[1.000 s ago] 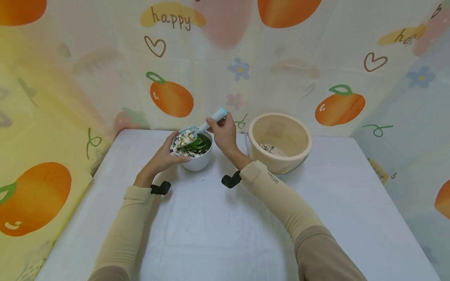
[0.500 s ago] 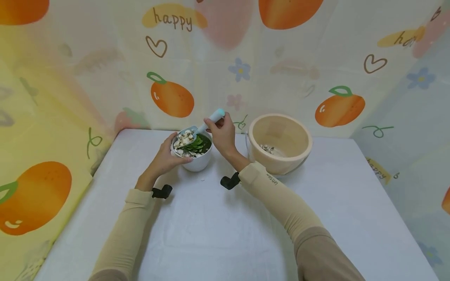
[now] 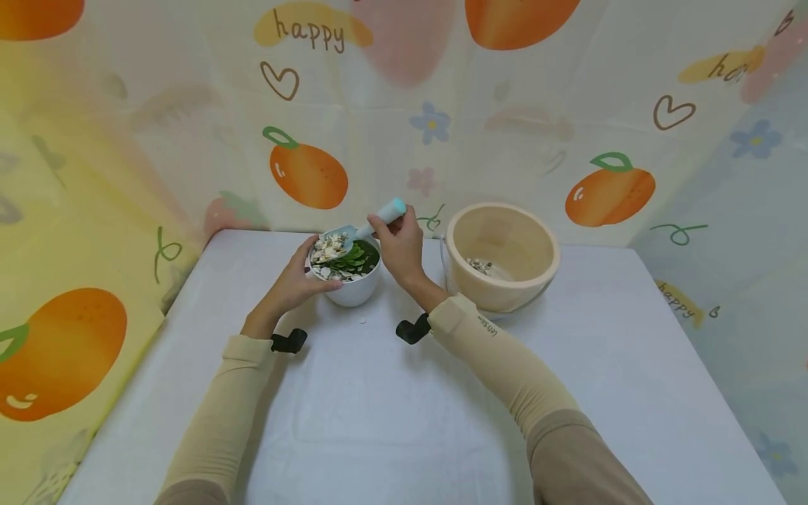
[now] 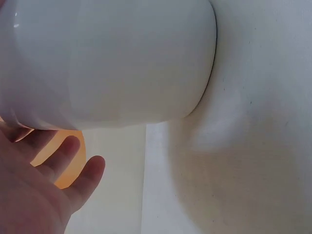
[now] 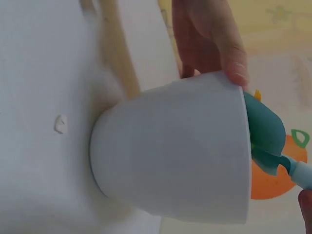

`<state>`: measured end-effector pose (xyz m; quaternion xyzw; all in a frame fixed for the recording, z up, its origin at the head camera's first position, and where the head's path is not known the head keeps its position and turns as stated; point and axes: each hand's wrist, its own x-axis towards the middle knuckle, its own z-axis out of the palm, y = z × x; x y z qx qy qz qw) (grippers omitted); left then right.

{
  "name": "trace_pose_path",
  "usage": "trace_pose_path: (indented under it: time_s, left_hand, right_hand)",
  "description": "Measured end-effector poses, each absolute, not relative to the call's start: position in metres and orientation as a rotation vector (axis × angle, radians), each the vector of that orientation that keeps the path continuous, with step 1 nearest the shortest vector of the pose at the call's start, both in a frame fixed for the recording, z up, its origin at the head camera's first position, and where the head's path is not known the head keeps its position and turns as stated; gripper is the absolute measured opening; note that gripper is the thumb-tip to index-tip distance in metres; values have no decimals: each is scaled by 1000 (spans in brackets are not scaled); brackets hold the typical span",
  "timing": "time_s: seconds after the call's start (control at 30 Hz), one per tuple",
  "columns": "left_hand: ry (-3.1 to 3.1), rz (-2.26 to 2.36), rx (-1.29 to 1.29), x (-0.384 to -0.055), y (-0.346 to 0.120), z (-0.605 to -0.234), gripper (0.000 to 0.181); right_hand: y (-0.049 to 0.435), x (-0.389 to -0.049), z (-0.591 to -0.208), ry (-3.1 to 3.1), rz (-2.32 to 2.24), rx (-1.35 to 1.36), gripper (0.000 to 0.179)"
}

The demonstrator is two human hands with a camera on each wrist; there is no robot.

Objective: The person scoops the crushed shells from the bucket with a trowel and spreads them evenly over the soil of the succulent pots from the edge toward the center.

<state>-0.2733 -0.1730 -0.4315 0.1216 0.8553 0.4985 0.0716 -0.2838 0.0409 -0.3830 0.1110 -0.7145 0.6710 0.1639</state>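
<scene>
A white flower pot [image 3: 353, 293] stands at the back of the table, holding dark soil, a green leafy plant [image 3: 347, 263] and pale pebbles [image 3: 330, 247]. My left hand [image 3: 293, 280] holds it from the left, thumb at the front of the rim and fingers round the far side. Between finger and thumb my right hand [image 3: 402, 245] grips the light blue handle of a small trowel [image 3: 388, 210]. Its blade [image 5: 265, 124] slants down over the pot's rim, pebbles at it and beside the leaves. In the left wrist view, some left fingers [image 4: 63, 158] are off the pot wall.
Right of the pot stands a cream bucket [image 3: 501, 291] with a few pebbles [image 3: 478, 265] at its bottom. A small pale chip [image 5: 60, 124] lies on the white tablecloth [image 3: 379, 421] before the pot. A fruit-patterned curtain [image 3: 505, 140] rises behind the table.
The trowel has shifted only slightly, and a little more of its blue blade shows beside the pebbles. The left hand and pot have stayed in place.
</scene>
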Motion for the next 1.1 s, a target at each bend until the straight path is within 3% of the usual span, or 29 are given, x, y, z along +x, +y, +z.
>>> trace_pose_path:
  time_s: [0.13, 0.5, 1.1]
  left_hand:
    - [2567, 1530, 368, -268, -169, -424, 106]
    - [2632, 1534, 344, -282, -175, -455, 110]
    - [2685, 1433, 349, -283, -177, -453, 111]
  right_hand:
    - [41, -283, -386, -2034, 1892, 290, 35]
    - [42, -283, -383, -1981, 1863, 278, 33]
    - [41, -280, -391, -1999, 1851, 214, 32]
